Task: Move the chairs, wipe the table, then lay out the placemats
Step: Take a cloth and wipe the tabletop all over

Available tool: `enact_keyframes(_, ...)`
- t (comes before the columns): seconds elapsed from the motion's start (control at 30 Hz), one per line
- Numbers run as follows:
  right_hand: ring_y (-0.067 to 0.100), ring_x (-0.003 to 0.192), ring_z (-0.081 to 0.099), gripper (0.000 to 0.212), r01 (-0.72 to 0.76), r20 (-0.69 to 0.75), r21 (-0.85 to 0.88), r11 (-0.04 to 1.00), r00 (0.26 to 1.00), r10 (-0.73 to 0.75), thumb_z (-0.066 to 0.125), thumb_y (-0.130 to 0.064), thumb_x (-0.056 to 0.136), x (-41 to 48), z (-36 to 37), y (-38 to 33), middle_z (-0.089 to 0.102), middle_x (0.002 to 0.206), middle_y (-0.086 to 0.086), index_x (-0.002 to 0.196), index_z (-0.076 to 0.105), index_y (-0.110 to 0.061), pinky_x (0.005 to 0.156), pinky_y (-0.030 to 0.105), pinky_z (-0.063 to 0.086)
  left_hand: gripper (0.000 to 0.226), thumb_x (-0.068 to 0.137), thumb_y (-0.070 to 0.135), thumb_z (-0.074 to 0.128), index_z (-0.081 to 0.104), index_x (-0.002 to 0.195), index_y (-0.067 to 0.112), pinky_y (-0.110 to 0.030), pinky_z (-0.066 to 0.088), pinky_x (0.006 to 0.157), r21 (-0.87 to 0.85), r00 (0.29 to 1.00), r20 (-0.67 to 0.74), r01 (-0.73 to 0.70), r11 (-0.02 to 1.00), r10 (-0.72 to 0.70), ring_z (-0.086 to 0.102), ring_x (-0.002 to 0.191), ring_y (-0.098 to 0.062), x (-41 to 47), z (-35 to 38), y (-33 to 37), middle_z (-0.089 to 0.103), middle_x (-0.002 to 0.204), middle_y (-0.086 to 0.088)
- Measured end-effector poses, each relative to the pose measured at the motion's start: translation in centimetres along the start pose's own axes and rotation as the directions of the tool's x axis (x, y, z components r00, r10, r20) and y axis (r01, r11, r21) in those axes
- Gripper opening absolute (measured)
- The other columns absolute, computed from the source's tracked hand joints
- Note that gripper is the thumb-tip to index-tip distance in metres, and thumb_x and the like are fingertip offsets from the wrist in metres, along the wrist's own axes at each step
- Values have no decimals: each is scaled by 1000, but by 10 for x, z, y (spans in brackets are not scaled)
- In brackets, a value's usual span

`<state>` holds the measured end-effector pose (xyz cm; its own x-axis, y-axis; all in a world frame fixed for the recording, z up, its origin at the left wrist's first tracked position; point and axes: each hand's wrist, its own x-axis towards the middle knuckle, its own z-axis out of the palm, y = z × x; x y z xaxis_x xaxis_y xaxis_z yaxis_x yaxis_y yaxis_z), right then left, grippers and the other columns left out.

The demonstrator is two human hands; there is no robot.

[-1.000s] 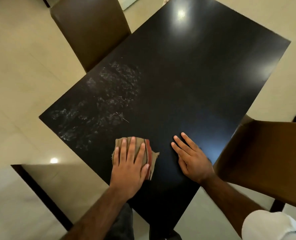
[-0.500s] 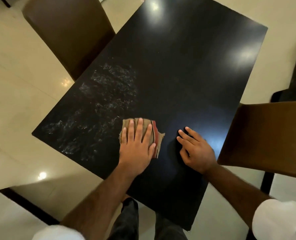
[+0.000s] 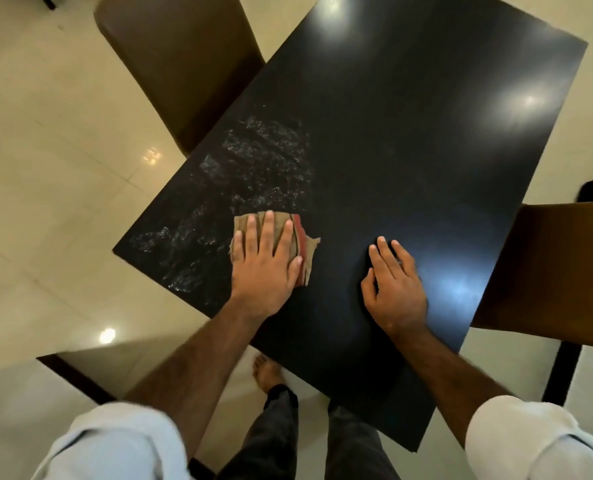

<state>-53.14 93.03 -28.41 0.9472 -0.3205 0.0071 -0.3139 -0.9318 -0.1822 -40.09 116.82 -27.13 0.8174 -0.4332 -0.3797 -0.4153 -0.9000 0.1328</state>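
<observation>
My left hand (image 3: pixel 265 268) lies flat, fingers spread, pressing the folded brown cloth (image 3: pixel 303 244) onto the black desk (image 3: pixel 409 133). My right hand (image 3: pixel 393 284) rests open beside it, holding nothing. The wet streaks (image 3: pixel 253 174) lie just ahead and left, nearer my left hand.

Glossy cream floor tiles (image 3: pixel 56 140) are mirroring ceiling lights (image 3: pixel 107 336). A dark baseboard (image 3: pixel 76 377) is running along a pale wall (image 3: pixel 14 424) at lower left, casting shadow.
</observation>
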Motion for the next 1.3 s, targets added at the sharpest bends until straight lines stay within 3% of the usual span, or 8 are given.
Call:
enact_keyframes(0.17, 29, 158, 42, 48, -27, -3, -2, 1000, 1000, 27, 61, -26, 108, 0, -6, -5, 57, 163, 6, 154, 63, -12, 115, 47, 51, 78, 113, 64, 19, -13, 175, 29, -61, -5, 136, -25, 999, 21, -45, 999, 45, -22, 168, -39, -40, 19, 12, -28, 181, -11)
enact_keyframes(0.33, 31, 160, 37, 50, -131, 73, 21, 991, 989, 129, 60, -26, 108, 2, -11, -23, 54, 165, 9, 155, 61, -9, 124, 49, 42, 79, 111, 65, 13, -13, 176, 27, -62, 2, 136, -35, 996, 53, -64, 997, 66, -19, 168, -42, -121, 50, 6, -29, 180, -13)
enact_keyframes(0.57, 32, 162, 35, 59, -97, 74, -31, 995, 992, 99, 42, -37, 110, -2, -8, -25, 50, 169, 10, 160, 55, -7, 123, 54, 44, 76, 112, 67, 14, -10, 176, 33, -63, -6, 135, -59, 1000, -23, 1, 998, -3, -20, 168, -40, -33, 11, -25, -25, 182, -9)
enact_keyframes(0.67, 33, 162, 35, 59, -84, 66, -45, 995, 994, 87, 40, -36, 111, -5, -5, -24, 50, 168, 12, 159, 56, -6, 124, 54, 43, 77, 112, 67, 14, -4, 177, 31, -63, -2, 136, -46, 997, -41, 65, 997, -67, -15, 169, -41, -9, 3, -37, -18, 184, -10)
enact_keyframes(0.83, 29, 165, 29, 54, -117, 88, -28, 993, 989, 119, 50, -31, 113, -8, -4, -22, 44, 172, 6, 163, 51, -11, 120, 57, 47, 78, 112, 67, 12, -16, 175, 31, -63, -1, 136, -66, 992, 12, 129, 989, -128, -21, 168, -41, -85, 32, -33, -27, 182, -11)
enact_keyframes(0.93, 32, 164, 30, 54, -126, 77, -15, 992, 989, 126, 41, -29, 113, -9, -5, -26, 46, 171, 10, 162, 51, -7, 121, 57, 45, 79, 110, 68, 6, -19, 174, 31, -63, 2, 136, -60, 985, 58, 167, 984, -163, -23, 168, -40, -127, 42, -35, -31, 180, -10)
enact_keyframes(1.1, 35, 164, 30, 59, 110, 102, 26, 994, 988, -112, 41, -28, 108, 21, -10, -77, 43, 172, 16, 162, 49, -4, 131, 53, 34, 77, 111, 69, 9, -17, 174, 33, -65, -2, 136, -77, 981, -5, 194, 978, -195, -22, 168, -40, -82, 27, -53, -28, 181, -9)
enact_keyframes(1.3, 36, 169, 17, 70, 175, 150, -17, 984, 974, -170, 41, -46, 112, 51, 21, -132, 23, 180, 17, 170, 33, -7, 130, 51, 35, 78, 111, 70, 15, -12, 175, 36, -64, -5, 135, -96, 968, -29, 245, 965, -249, -17, 169, -40, -16, -3, -91, -20, 184, -7)
